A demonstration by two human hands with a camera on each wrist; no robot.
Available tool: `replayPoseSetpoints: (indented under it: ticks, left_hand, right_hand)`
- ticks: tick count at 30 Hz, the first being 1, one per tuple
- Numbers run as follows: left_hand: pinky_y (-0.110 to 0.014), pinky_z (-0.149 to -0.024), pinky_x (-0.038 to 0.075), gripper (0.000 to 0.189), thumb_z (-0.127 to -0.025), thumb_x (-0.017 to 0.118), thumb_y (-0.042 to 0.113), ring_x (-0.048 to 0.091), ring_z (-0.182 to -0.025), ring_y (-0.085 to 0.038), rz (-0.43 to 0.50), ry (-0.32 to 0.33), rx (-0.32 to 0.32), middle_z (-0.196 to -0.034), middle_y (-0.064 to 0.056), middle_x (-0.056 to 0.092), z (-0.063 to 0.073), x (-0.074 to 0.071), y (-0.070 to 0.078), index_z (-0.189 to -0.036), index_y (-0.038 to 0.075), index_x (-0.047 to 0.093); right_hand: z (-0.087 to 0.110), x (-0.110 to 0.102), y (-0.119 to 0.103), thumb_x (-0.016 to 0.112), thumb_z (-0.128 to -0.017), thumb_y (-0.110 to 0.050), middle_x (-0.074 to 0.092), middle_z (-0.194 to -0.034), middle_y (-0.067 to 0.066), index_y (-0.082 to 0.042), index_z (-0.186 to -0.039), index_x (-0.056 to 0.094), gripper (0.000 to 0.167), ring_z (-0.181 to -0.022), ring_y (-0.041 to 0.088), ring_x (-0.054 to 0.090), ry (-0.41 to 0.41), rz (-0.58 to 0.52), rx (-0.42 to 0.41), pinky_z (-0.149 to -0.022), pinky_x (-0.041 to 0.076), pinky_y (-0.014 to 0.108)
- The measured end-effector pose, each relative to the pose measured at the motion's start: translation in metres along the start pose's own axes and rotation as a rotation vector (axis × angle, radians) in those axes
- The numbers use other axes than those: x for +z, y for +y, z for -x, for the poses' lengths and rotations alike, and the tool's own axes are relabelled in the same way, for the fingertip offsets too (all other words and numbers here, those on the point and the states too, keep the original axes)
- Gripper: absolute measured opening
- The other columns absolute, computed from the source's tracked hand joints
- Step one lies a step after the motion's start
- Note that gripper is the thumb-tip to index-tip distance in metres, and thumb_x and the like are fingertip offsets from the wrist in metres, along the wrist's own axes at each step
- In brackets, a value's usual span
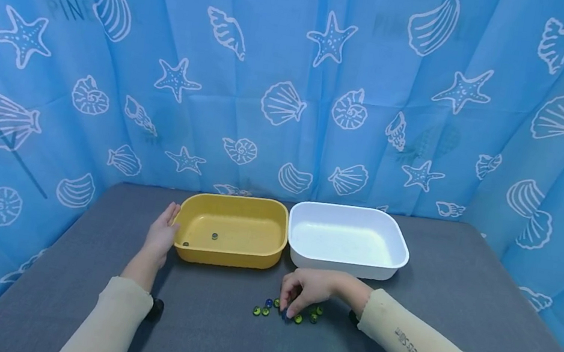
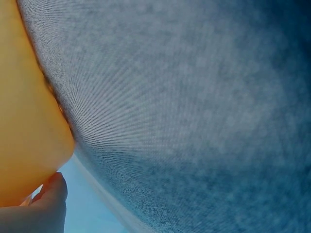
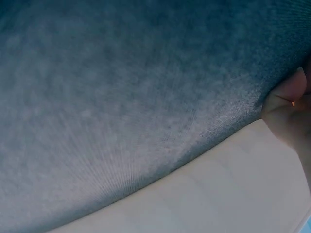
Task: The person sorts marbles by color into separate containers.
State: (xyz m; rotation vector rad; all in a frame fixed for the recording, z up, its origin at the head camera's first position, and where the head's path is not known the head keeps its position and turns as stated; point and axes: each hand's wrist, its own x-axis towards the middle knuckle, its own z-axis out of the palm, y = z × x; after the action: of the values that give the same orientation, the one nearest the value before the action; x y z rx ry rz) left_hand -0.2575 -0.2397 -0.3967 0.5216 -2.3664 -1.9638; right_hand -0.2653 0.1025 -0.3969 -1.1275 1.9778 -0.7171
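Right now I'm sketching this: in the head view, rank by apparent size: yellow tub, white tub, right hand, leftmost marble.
1. Yellow tub and white tub: too alike to rank
2. Right hand
3. Leftmost marble

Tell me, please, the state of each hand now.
Left hand: open, against the left end of the yellow, rounded rectangular plastic bin.
Right hand: fingers curled at a small, round, blue glass marble; whether it is gripped cannot be told.

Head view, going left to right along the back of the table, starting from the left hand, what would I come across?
Left hand, then yellow tray, then white tray.
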Motion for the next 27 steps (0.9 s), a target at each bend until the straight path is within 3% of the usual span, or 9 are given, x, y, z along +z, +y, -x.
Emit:
replayPoseSetpoints:
  ticks: [13, 20, 27]
  left_hand:
    - [-0.043, -0.118, 0.011, 0.057, -0.107, 0.028, 0.007, 0.004, -0.148, -0.021, 0.001, -0.01, -0.006, -0.162, -0.002, 0.009, -0.001, 0.001, 0.0, -0.157, 0.016, 0.001]
    - [-0.044, -0.118, 0.011, 0.058, -0.107, 0.028, 0.007, 0.005, -0.148, -0.022, -0.002, -0.006, -0.017, -0.162, -0.002, 0.009, 0.0, 0.001, 0.0, -0.157, 0.016, 0.001]
    - [-0.044, -0.118, 0.011, 0.057, -0.107, 0.029, 0.009, 0.005, -0.148, -0.021, -0.002, -0.007, -0.013, -0.162, -0.002, 0.009, -0.001, -0.001, 0.0, -0.157, 0.017, 0.002]
  right_hand:
    - [0.002, -0.003, -0.009, 0.069, -0.09, -0.008, 0.063, -0.088, -0.006, -0.008, -0.094, 0.068, 0.004, -0.078, 0.007, 0.057, 0.056, -0.067, 0.016, -0.072, 0.05, 0.023]
    - [0.006, -0.009, -0.017, 0.069, -0.091, -0.011, 0.063, -0.09, -0.005, -0.012, -0.094, 0.068, 0.004, -0.082, 0.01, 0.058, 0.107, -0.047, 0.082, -0.076, 0.05, 0.025]
    - [0.011, -0.019, -0.036, 0.067, -0.092, -0.01, 0.063, -0.092, -0.004, -0.005, -0.098, 0.067, 0.008, -0.086, 0.011, 0.058, 0.113, -0.033, 0.027, -0.08, 0.051, 0.025]
